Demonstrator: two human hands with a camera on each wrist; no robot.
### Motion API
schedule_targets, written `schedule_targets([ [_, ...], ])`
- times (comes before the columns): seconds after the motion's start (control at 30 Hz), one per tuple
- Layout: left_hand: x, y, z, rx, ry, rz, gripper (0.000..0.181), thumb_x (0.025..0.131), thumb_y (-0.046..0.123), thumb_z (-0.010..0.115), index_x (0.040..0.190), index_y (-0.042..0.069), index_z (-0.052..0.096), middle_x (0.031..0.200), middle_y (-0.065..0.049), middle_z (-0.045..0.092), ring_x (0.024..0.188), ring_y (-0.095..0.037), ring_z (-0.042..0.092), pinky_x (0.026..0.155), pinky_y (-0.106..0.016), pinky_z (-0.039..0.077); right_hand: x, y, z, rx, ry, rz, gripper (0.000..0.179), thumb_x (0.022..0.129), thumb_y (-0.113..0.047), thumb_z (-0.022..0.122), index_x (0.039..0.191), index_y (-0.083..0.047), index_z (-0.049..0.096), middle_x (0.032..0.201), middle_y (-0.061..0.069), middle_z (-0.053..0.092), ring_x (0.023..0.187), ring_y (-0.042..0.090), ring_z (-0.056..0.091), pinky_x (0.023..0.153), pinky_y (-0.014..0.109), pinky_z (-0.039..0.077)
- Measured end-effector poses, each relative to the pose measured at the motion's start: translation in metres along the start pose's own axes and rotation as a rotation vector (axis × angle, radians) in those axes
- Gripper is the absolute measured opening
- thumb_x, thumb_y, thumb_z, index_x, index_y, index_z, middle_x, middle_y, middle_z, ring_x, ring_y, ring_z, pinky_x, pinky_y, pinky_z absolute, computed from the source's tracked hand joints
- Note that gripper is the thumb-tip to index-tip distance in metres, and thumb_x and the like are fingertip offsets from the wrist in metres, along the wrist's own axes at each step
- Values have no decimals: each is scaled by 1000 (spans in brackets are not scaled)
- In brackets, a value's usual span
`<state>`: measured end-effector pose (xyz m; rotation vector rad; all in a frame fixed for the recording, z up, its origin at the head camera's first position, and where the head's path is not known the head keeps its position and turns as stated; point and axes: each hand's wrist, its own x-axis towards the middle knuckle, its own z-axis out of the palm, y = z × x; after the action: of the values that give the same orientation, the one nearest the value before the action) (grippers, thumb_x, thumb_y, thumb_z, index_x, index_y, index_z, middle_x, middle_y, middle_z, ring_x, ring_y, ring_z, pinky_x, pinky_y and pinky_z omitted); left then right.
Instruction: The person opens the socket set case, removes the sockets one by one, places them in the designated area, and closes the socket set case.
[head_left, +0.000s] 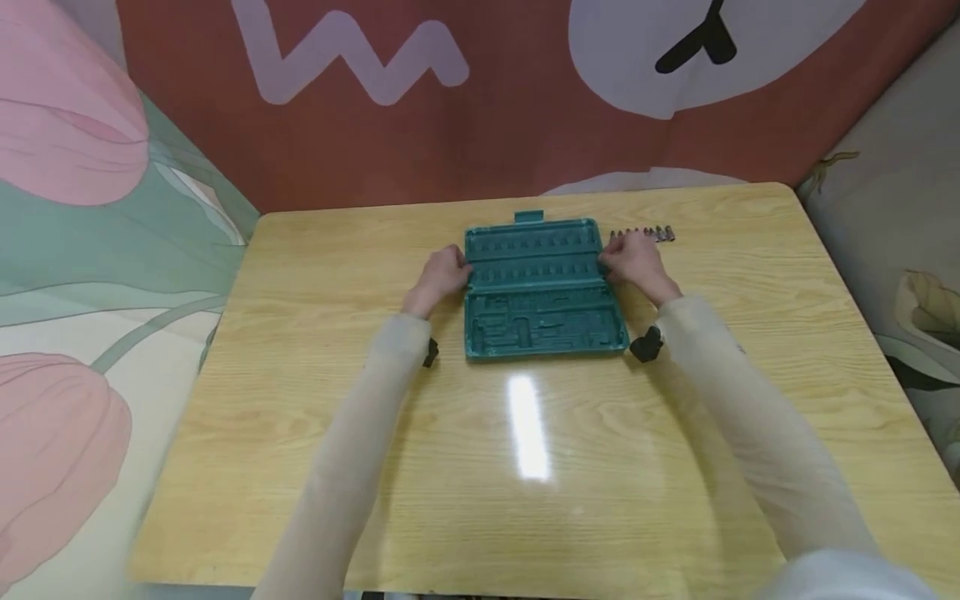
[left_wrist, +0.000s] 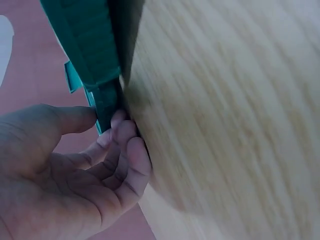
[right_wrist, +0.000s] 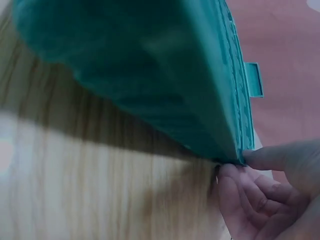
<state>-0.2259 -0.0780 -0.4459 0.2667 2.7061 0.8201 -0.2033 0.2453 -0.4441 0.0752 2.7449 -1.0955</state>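
A teal plastic tool case (head_left: 545, 321) lies opened flat on the table, its moulded recesses facing up and a latch tab (head_left: 528, 217) on its far edge. At its left side, my left hand (head_left: 444, 271) pinches the rim, with the thumb (left_wrist: 77, 119) against the edge and the other fingers curled by the underside. My right hand (head_left: 633, 258) grips the opposite side, thumb (right_wrist: 265, 157) on the rim and fingers bent below it. In the right wrist view, the near half of the case (right_wrist: 130, 60) appears tilted up from the tabletop.
A row of small metal pieces (head_left: 665, 234), like sockets or bits, lies behind my right hand, which partly hides it. The wooden table (head_left: 300, 400) meets a red patterned wall covering (head_left: 450, 142) at the back. Dark wrist devices (head_left: 647, 344) sit under both forearms.
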Motion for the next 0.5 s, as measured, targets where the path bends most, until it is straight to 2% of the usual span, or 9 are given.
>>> schedule_targets([
  [0.13,0,4,6,-6,-23,19,14,99,11,49,101,-3,51,84,-11,52,72,-22,48,61,-31,40,-6,4,-4,5,25,-20,23,94,-8,59,99,13,69,101,30,65,58,20,66,56,32,54],
  [0.3,-3,6,12,-15,-32,22,12,101,11,45,102,0,45,82,-9,48,69,-21,47,58,-30,38,-15,9,-3,46,62,-24,20,94,-5,60,100,12,67,98,29,65,61,21,64,51,25,51],
  [0.43,-6,-3,6,-81,19,64,8,101,8,44,101,0,41,78,-7,45,66,-21,45,57,-30,37,-16,4,4,112,92,-21,21,94,-7,61,105,10,65,99,27,63,75,31,64,52,20,48],
  [0.5,-7,-9,3,-130,61,93,7,100,6,45,99,1,40,75,-7,44,63,-20,43,56,-29,35,-14,0,7,142,110,-31,23,94,-9,61,108,9,64,102,25,61,81,32,63,55,19,49],
])
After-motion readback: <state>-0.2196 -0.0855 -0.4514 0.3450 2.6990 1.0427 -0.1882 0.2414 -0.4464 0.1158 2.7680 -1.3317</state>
